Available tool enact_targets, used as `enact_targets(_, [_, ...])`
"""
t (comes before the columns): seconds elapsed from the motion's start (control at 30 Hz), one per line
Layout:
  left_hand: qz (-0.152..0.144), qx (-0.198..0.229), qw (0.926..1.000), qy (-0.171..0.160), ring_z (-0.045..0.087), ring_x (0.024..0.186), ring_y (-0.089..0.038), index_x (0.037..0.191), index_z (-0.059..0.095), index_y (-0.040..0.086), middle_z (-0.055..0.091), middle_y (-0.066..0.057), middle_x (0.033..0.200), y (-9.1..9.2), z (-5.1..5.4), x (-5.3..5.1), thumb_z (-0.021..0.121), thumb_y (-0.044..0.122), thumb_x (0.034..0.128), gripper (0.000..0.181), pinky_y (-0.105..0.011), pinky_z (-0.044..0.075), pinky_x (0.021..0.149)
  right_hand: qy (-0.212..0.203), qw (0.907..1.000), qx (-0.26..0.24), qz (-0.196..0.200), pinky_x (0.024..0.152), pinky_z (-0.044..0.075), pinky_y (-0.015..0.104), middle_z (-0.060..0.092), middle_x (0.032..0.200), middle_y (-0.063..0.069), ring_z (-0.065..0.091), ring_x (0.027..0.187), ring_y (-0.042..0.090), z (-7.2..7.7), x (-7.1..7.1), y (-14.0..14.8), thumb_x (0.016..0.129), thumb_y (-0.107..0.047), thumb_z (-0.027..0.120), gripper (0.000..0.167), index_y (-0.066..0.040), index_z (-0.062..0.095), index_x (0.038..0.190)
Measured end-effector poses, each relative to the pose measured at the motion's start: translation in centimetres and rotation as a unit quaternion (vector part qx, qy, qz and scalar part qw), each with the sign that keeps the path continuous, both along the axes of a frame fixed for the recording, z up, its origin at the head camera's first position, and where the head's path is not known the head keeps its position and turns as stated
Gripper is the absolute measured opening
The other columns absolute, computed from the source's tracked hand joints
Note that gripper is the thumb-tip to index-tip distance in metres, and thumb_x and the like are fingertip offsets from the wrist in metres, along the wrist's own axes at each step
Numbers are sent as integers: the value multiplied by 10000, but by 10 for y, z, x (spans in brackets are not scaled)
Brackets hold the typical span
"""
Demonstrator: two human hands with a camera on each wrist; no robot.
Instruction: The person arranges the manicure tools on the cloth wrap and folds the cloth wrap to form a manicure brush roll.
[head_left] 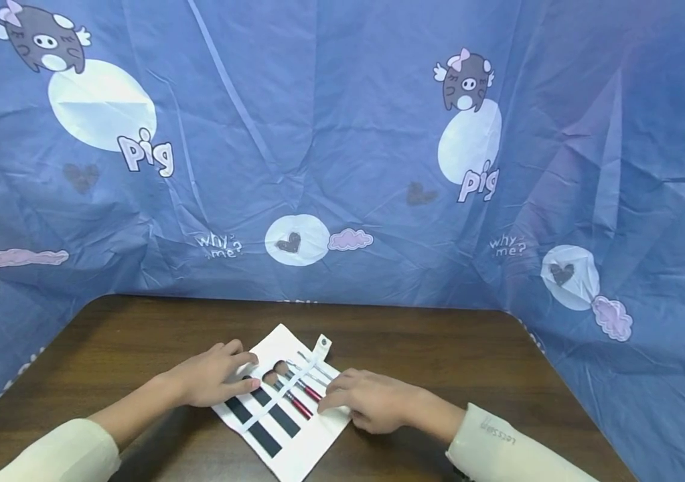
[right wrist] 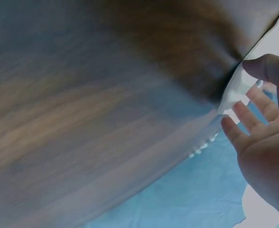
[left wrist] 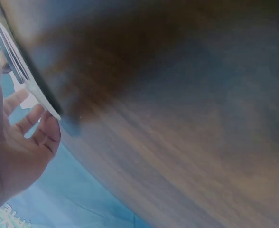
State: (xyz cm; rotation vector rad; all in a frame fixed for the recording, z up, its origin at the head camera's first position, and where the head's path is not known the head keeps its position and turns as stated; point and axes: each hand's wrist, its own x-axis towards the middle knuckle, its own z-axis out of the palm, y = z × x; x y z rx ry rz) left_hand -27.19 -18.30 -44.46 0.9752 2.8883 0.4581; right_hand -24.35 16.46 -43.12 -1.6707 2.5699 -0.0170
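A white tool roll (head_left: 306, 442) lies unfolded and slanted on the table, with a snap strap (head_left: 323, 344) at its far side. Several slim tools sit under its band, among them two brushes with red handles (head_left: 298, 405); black strips (head_left: 264, 436) fill its left part. My left hand (head_left: 212, 375) rests on the left edge, thumb and fingers spread over it. On the right edge lies my right hand (head_left: 372, 402), its fingers loosely bent. In the right wrist view the thumb (right wrist: 263, 66) touches the white edge (right wrist: 234, 90). Both palms partly hide the roll.
The brown wooden table (head_left: 438, 341) has rounded far corners. Behind it and along the sides hangs a blue printed cloth (head_left: 366, 167) with pigs, hearts and clouds. Pale sleeves (head_left: 505, 445) cover both forearms.
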Motion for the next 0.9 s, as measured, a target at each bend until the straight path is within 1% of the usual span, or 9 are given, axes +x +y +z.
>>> enact_targets(0.07, [-74,-15,10000,-19,454,863,-143,1336,642,111,502,22,1049,-1,0,3,548,606,989,611,-349,428,691,85,10000,-48,16,1099,405,323,623,1301,-23,533,1283,149,-1,-2,3,847,68,655,610,-256,615,1362])
enact_targets(0.17, [-328,-139,9990,280,492,916,-150,1339,644,109,537,8,1115,-4,0,4,553,611,984,622,-364,444,724,151,9998,-87,-71,1094,417,364,610,1346,11,528,1296,183,-1,0,5,865,17,667,565,-271,634,1350])
enact_targets(0.27, [-679,-283,9948,704,531,1051,-203,1329,644,96,574,-29,1236,-9,-2,3,570,641,959,662,-423,465,798,163,9996,-131,-206,1037,447,391,593,1376,21,524,1253,186,1,5,1,939,-148,690,433,-291,639,1344])
enact_targets(0.3, [-774,-308,9932,816,531,1106,-216,1321,644,91,576,-34,1275,-10,-3,1,576,657,947,682,-446,468,825,167,9995,-149,-244,997,457,374,594,1358,9,527,1202,167,2,7,-1,961,-218,688,385,-297,641,1334])
enact_targets(0.37, [-901,-320,9908,953,534,1146,-227,1298,645,85,584,-33,1292,-11,-6,-1,590,689,919,715,-458,469,839,171,9992,-171,-333,910,452,316,602,1285,-25,510,1078,119,3,12,-6,991,-346,664,319,-295,645,1305])
enact_targets(0.47, [-953,-273,9895,1054,541,1131,-204,1251,656,98,596,-3,1251,-10,-9,-5,608,729,881,733,-450,467,848,158,9983,-185,-520,788,402,236,583,1134,-74,439,899,66,2,17,-13,983,-456,649,314,-274,647,1239])
enact_targets(0.6, [-990,-142,9882,1161,531,1058,-158,1161,675,114,599,35,1157,-3,-11,-4,646,754,834,720,-424,459,829,-44,9950,-69,-995,740,390,218,528,1051,-89,416,851,63,-1,21,-17,937,-538,669,384,-247,601,1178])
enact_targets(0.73, [-1061,-8,9870,1204,505,979,-129,1094,662,111,581,49,1062,8,-13,4,678,741,818,688,-393,458,811,-12,9905,-50,-1374,705,399,221,494,1013,-94,439,865,84,-7,22,-13,868,-569,707,419,-255,560,1104])
enact_targets(0.9, [-969,-29,9892,1098,506,971,-129,1103,653,102,579,30,1053,23,-12,19,657,735,841,685,-384,480,846,-32,9899,-156,-1411,718,401,221,489,1021,-98,442,886,84,-9,19,2,820,-529,727,425,-255,563,1100])
